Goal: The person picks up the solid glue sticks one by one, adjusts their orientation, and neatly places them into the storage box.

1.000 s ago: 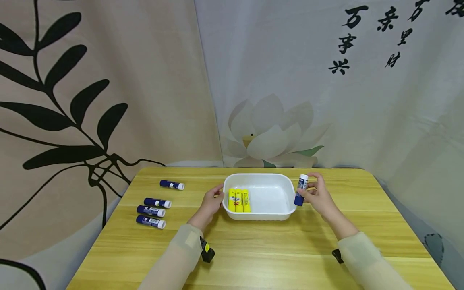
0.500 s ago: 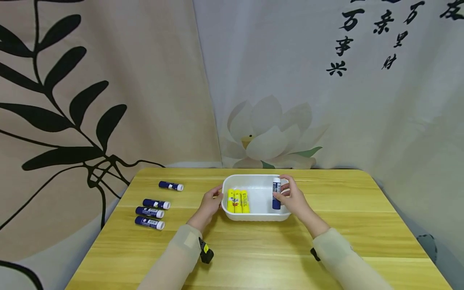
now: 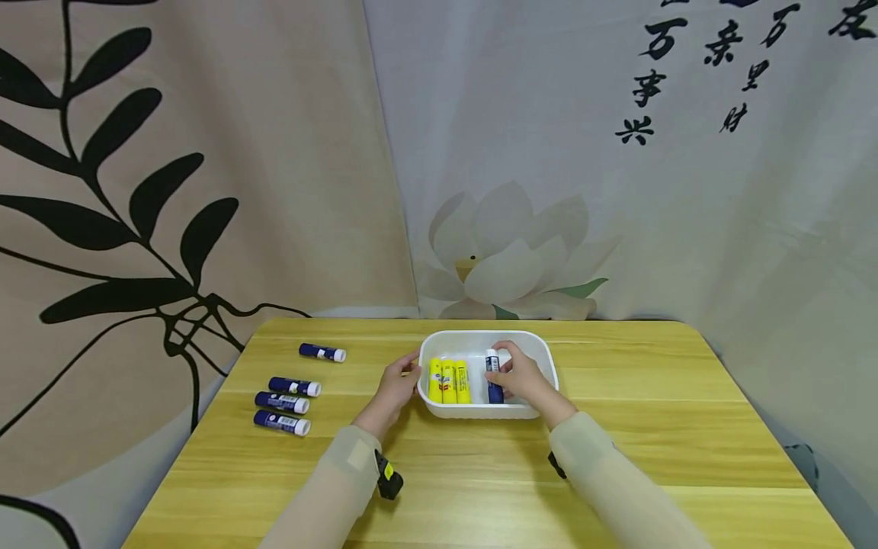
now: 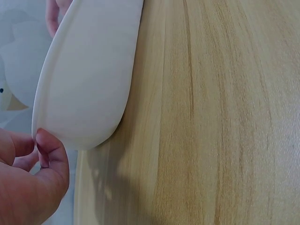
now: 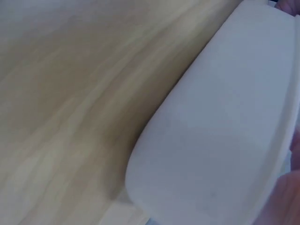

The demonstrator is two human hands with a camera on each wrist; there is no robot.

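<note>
A white plastic tub (image 3: 542, 353) stands at mid-table. My left hand (image 3: 398, 383) pinches its left rim between thumb and fingers, as the left wrist view shows at the tub wall (image 4: 89, 70). Inside, three yellow sticks (image 3: 449, 381) lie side by side against the left wall. My right hand (image 3: 524, 377) reaches over the front rim and holds a dark blue glue stick (image 3: 494, 387) with a white cap, white end toward the back. That stick is within the tub, a little right of the yellow ones. In the right wrist view the tub's wall hides most of the hand.
Several dark blue glue sticks lie on the wooden table (image 3: 439, 488) to the left: one glue stick (image 3: 322, 352) farther back, and a group of glue sticks (image 3: 282, 402) nearer. A printed curtain (image 3: 309, 152) hangs behind the table.
My right hand has carried the blue glue stick leftward from beyond the tub's right rim, then down into the tub near the yellow sticks. The left hand has stayed on the rim.
</note>
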